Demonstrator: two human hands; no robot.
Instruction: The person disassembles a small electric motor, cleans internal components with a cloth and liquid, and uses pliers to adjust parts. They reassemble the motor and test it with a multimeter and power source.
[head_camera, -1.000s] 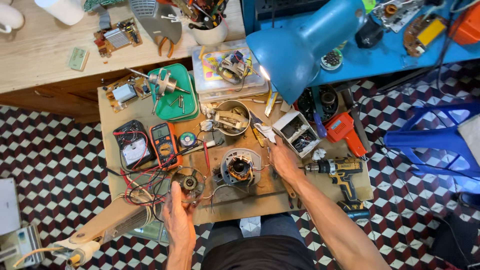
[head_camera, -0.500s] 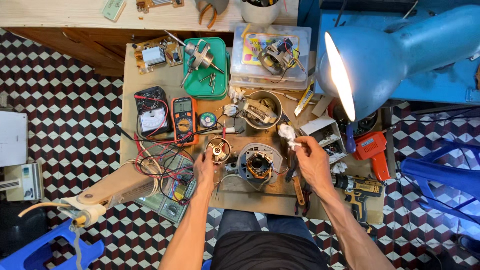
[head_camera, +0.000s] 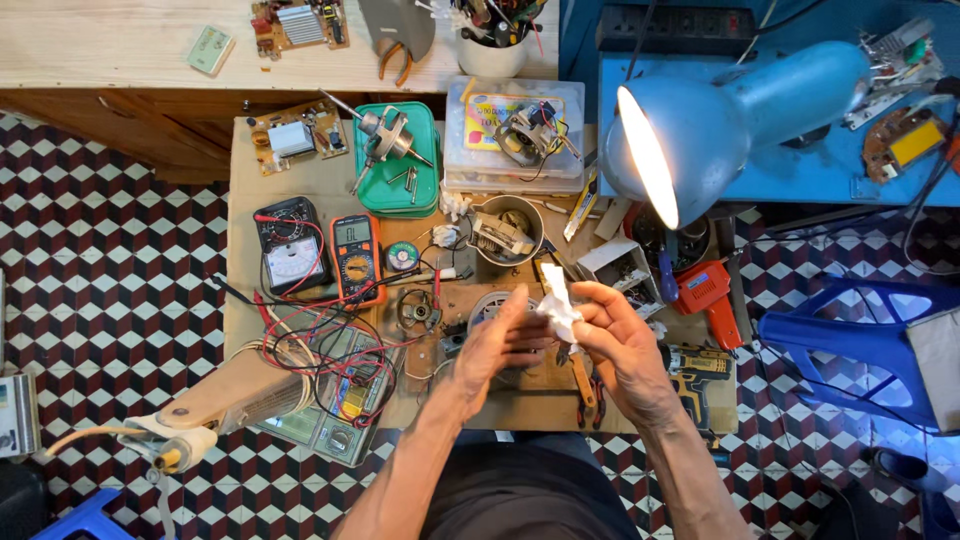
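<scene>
Both your hands are raised above the near half of the surface (head_camera: 300, 165), meeting over its middle. Your right hand (head_camera: 625, 345) pinches a crumpled white wipe (head_camera: 558, 305) between thumb and fingers; the wipe sits at the top of that hand, clear of the surface. Your left hand (head_camera: 500, 340) stands edge-on against it, fingers pressed together and straight, tips touching or nearly touching the wipe; which of the two I cannot tell.

Directly beneath your hands, a round motor part (head_camera: 490, 305) lies partly hidden. Just left of it sits a smaller wound coil piece (head_camera: 418, 310). Neither is in your grip.

Judged from the layout, work stands mid-course: the motor is in pieces across the surface, with a metal bowl of parts (head_camera: 505, 230) toward the far middle and a green tray (head_camera: 400, 160) holding a shaft near the far edge. An orange multimeter (head_camera: 357, 255) and a black analogue meter (head_camera: 290, 250) lie at the left, their leads tangled. Reassembly appears not yet done; the wiping is what occupies you now.
</scene>
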